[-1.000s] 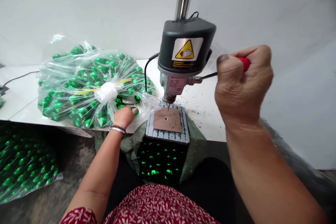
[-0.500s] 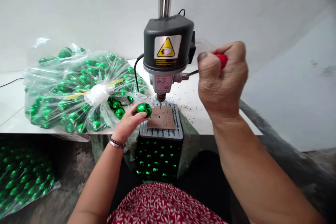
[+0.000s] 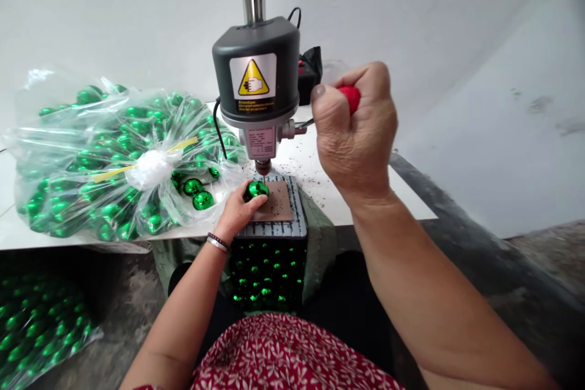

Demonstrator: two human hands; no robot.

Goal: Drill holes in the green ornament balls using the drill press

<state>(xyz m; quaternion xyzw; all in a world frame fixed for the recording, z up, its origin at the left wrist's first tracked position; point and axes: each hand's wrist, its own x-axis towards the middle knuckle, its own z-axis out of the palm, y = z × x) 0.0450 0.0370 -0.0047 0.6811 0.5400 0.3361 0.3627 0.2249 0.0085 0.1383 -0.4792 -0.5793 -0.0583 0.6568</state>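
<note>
My left hand grips a shiny green bauble between thumb and fingers, over the brown board on the drill press base. Just above the bauble is the thin drill bit; whether they touch I cannot tell. My right hand is closed around the red knob of the feed lever, to the right of the dark grey drill press head. Most of the knob is hidden inside my fist.
A tied clear plastic bag of green baubles lies on the white table at left, loose baubles beside its knot. Another bag is lower left. More baubles sit below the base. Dark shavings litter the tabletop.
My left hand has brought the bauble rightward over the board, under the drill bit. My right hand still holds the lever knob. The whole view has shifted, so the press appears farther left.
</note>
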